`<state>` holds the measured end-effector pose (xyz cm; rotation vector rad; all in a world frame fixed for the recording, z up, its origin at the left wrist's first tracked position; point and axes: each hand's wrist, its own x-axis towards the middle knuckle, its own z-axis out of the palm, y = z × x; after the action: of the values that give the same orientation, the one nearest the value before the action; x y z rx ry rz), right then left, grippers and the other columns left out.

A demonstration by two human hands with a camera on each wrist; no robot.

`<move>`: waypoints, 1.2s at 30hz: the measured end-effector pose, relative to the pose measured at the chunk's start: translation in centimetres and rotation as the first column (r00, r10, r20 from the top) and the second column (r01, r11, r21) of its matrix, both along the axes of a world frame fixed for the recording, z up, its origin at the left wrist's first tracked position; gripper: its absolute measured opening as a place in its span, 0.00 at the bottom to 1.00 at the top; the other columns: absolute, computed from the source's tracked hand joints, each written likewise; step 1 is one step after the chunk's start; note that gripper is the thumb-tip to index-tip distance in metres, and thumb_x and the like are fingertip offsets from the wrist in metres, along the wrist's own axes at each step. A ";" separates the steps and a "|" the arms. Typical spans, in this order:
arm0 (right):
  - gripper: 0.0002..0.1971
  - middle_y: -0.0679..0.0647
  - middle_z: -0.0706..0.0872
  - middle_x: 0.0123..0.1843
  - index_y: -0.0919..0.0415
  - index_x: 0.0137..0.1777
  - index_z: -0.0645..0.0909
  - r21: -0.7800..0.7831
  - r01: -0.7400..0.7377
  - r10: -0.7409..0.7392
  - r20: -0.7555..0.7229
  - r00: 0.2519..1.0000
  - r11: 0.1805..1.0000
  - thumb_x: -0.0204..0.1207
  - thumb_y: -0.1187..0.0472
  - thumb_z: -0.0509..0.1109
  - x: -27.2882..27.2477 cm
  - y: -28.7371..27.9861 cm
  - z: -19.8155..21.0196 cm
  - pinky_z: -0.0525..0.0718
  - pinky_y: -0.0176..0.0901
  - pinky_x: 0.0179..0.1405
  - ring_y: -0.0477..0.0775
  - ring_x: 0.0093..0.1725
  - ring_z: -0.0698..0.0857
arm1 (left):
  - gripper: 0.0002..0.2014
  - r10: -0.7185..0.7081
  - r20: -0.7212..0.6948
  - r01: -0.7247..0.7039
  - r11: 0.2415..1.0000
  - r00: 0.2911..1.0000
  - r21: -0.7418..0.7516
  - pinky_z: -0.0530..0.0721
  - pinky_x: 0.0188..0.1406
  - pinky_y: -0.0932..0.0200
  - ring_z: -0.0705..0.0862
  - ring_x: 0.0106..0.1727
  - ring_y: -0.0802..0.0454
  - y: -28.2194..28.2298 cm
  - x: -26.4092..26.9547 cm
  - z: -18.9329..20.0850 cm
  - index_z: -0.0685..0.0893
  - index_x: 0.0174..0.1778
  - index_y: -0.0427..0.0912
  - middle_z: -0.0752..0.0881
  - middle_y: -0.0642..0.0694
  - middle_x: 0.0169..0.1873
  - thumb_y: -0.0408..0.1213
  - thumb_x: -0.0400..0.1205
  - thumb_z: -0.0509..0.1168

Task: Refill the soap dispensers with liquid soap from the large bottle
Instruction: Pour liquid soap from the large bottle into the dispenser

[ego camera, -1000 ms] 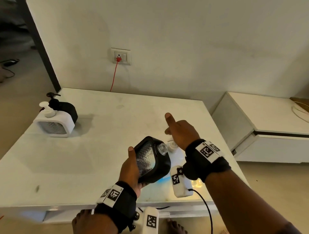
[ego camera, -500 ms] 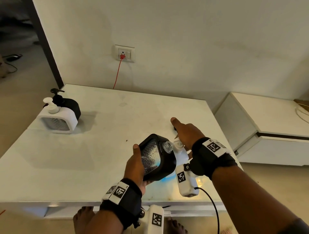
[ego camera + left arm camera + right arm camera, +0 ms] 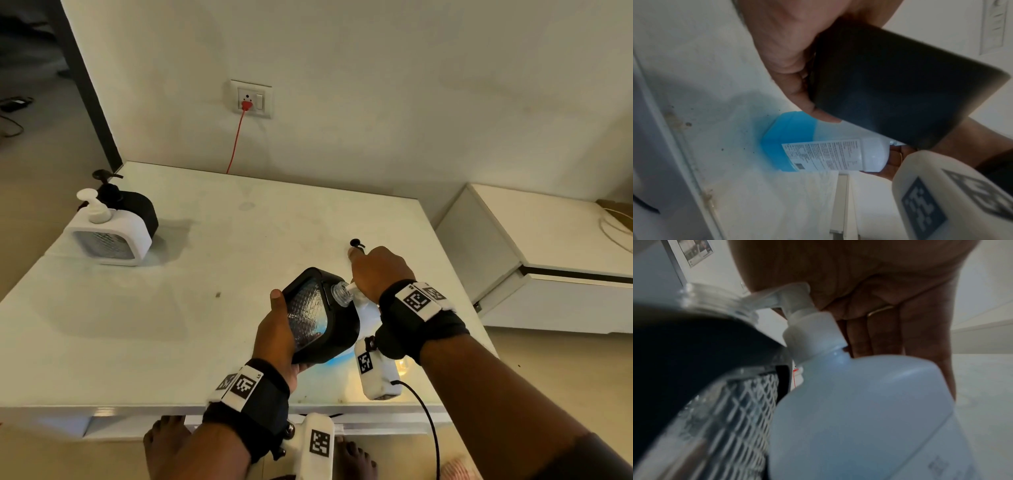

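Note:
My left hand (image 3: 277, 329) grips a black soap dispenser (image 3: 322, 315) with a clear patterned window, tilted above the table's front right. Its open clear neck (image 3: 339, 293) sits against the nozzle of the white pump (image 3: 351, 289) on the large bottle (image 3: 368, 313). That bottle (image 3: 830, 155) stands on the table with blue liquid at its bottom. My right hand (image 3: 376, 270) presses its palm on the pump head (image 3: 795, 293), fingers hanging straight behind the bottle (image 3: 869, 410). The dispenser (image 3: 694, 353) fills the left of the right wrist view.
A loose black pump top (image 3: 356, 244) lies on the table (image 3: 171, 342) just beyond my right hand. A white dispenser (image 3: 109, 236) and another black one (image 3: 133, 209) stand at the far left. A low white cabinet (image 3: 548, 246) stands to the right.
My right hand has come down from a raised, pointing pose onto the bottle's pump. The dispenser's neck has closed in on the nozzle.

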<state>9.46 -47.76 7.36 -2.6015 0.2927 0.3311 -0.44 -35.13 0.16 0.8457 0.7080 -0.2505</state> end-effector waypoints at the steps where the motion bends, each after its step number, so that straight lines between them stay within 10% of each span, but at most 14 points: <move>1: 0.30 0.59 0.84 0.67 0.61 0.74 0.76 0.006 0.002 -0.002 -0.002 1.000 1.000 0.85 0.39 0.54 0.0 0.0 -0.1 0.77 0.51 0.65 0.62 0.64 0.82 | 0.23 0.002 0.001 -0.002 1.000 1.000 0.004 0.90 0.39 0.47 0.89 0.54 0.38 -0.1 0.0 0.0 0.82 0.63 0.52 0.89 0.38 0.59 0.64 0.90 0.52; 12: 0.38 0.55 0.80 0.32 0.60 0.35 0.76 0.168 -0.046 0.067 -0.125 0.990 0.985 0.78 0.24 0.48 0.5 -0.1 0.8 0.77 0.49 0.51 0.55 0.35 0.79 | 0.23 0.018 -0.010 -0.018 0.999 1.000 0.032 0.89 0.41 0.46 0.88 0.55 0.37 -0.1 -0.4 -0.2 0.82 0.63 0.50 0.88 0.38 0.57 0.63 0.90 0.52; 18: 0.35 0.60 0.83 0.68 0.60 0.76 0.75 0.063 0.014 -0.009 -0.082 0.997 0.998 0.81 0.33 0.55 0.7 -0.2 -0.9 0.75 0.51 0.65 0.63 0.65 0.81 | 0.23 0.018 -0.027 -0.017 0.999 0.999 0.036 0.90 0.40 0.46 0.89 0.54 0.37 -0.4 -0.2 -0.6 0.83 0.61 0.50 0.89 0.38 0.57 0.64 0.90 0.52; 30: 0.47 0.60 0.86 0.50 0.61 0.64 0.79 0.259 -0.047 0.102 -0.204 0.974 0.965 0.71 0.19 0.47 0.8 -0.4 0.9 0.77 0.54 0.61 0.54 0.45 0.82 | 0.21 0.027 -0.018 -0.027 0.999 0.999 0.030 0.90 0.42 0.44 0.89 0.55 0.36 -0.2 -0.3 -0.6 0.83 0.56 0.53 0.89 0.38 0.56 0.63 0.90 0.52; 33: 0.41 0.55 0.82 0.33 0.62 0.41 0.79 0.223 -0.043 0.079 -0.154 0.985 0.974 0.75 0.22 0.47 1.1 -0.4 0.2 0.77 0.50 0.52 0.52 0.34 0.79 | 0.21 0.028 -0.007 -0.028 0.999 1.000 0.025 0.90 0.43 0.45 0.89 0.55 0.37 -0.2 -0.4 -0.3 0.83 0.58 0.52 0.89 0.38 0.56 0.63 0.90 0.52; 36: 0.39 0.56 0.86 0.46 0.65 0.59 0.82 0.154 -0.013 0.030 -0.108 0.994 0.988 0.78 0.27 0.53 1.3 -0.4 -0.6 0.77 0.51 0.60 0.57 0.48 0.83 | 0.22 0.032 -0.012 -0.032 0.999 0.999 0.013 0.89 0.43 0.46 0.90 0.54 0.38 -0.3 -0.4 -0.3 0.83 0.59 0.52 0.90 0.39 0.56 0.63 0.91 0.52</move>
<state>10.80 -48.19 6.72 -2.4410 0.2670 0.4867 -0.86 -35.47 -0.09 0.8445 0.7345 -0.2228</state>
